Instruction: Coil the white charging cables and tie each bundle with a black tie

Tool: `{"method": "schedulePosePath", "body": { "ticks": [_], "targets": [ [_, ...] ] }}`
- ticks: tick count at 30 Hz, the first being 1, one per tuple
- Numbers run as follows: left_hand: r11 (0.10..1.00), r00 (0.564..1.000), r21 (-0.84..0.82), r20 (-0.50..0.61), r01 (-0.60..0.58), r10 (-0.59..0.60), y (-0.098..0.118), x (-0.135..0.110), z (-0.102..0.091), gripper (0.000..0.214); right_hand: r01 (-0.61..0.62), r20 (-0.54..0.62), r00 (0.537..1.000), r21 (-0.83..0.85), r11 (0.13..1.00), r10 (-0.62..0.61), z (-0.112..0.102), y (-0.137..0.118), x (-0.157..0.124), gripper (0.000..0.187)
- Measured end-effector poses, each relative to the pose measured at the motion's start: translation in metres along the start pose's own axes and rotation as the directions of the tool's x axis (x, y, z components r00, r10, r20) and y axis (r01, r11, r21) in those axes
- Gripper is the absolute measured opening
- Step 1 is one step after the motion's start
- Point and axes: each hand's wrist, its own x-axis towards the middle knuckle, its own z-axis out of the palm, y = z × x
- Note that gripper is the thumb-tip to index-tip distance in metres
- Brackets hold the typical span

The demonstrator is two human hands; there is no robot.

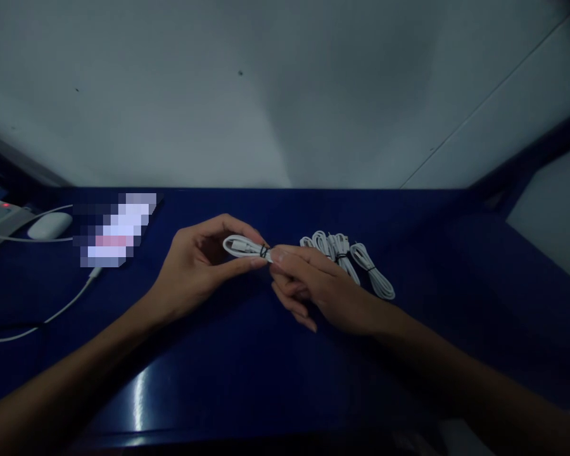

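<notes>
A coiled white charging cable (240,246) is held above the blue table, a thin black tie wound round its middle. My left hand (202,256) pinches it at the tie between thumb and forefinger. From the other side my right hand (313,278) grips the coil's right end, thumb on top, which hides that end. A connector lies inside the visible loop. Just behind my right hand rest several more coiled white cables (332,244), partly covered by it. One tied cable bundle (373,271) lies apart at their right.
At the left lies a phone with a blurred lit screen (118,231), a white cable (76,301) plugged into it. A white rounded case (50,225) and a power strip (2,218) with a red light sit farther left. A pale wall (194,126) rises behind the blue table (228,373).
</notes>
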Motion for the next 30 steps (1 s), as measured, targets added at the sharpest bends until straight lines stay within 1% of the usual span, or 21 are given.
{"method": "schedulePosePath", "body": {
  "ticks": [4, 8, 13, 16, 18, 21, 24, 28, 30],
  "targets": [
    [1.0, 1.0, -0.002, -0.008, -0.016, 0.016, 0.003, -0.002, 0.002, 0.022, -0.001, 0.024, 1.0, 0.017, 1.0, 0.0, 0.001, -0.004, -0.001, 0.049],
    [1.0, 1.0, 0.015, -0.013, -0.005, 0.005, 0.004, -0.002, 0.003, 0.026, -0.005, 0.004, 1.0, 0.006, 1.0, 0.004, 0.001, -0.004, -0.002, 0.049],
    [0.999, 0.999, 0.028, 0.002, 0.044, -0.044, 0.004, -0.002, 0.004, 0.033, 0.022, -0.039, 0.999, 0.004, 1.0, -0.022, -0.002, 0.002, 0.001, 0.048],
    [0.998, 0.998, 0.008, 0.011, 0.063, -0.063, 0.004, -0.001, 0.006, 0.03, 0.057, -0.046, 0.997, 0.009, 0.998, -0.056, -0.004, 0.005, 0.002, 0.054],
    [0.997, 0.997, -0.008, 0.005, 0.079, -0.079, 0.004, -0.001, 0.007, 0.025, 0.07, -0.103, 0.992, -0.048, 0.996, -0.074, -0.004, 0.003, 0.001, 0.055],
    [0.995, 0.994, -0.02, -0.029, 0.1, -0.101, 0.001, 0.0, 0.008, 0.024, 0.067, -0.222, 0.969, -0.187, 0.98, -0.109, -0.001, -0.003, -0.003, 0.049],
    [0.993, 0.991, -0.032, -0.066, 0.118, -0.12, -0.003, -0.001, 0.008, 0.024, 0.072, -0.308, 0.938, -0.284, 0.956, -0.162, 0.005, -0.008, -0.006, 0.046],
    [0.989, 0.984, -0.036, -0.097, 0.147, -0.15, -0.006, -0.002, 0.009, 0.023, 0.078, -0.403, 0.869, -0.459, 0.885, -0.286, 0.01, -0.007, -0.006, 0.041],
    [0.988, 0.983, -0.025, -0.097, 0.151, -0.153, -0.006, -0.002, 0.009, 0.023, 0.088, -0.428, 0.844, -0.484, 0.87, -0.324, 0.011, -0.004, -0.005, 0.035]
  ]
}}
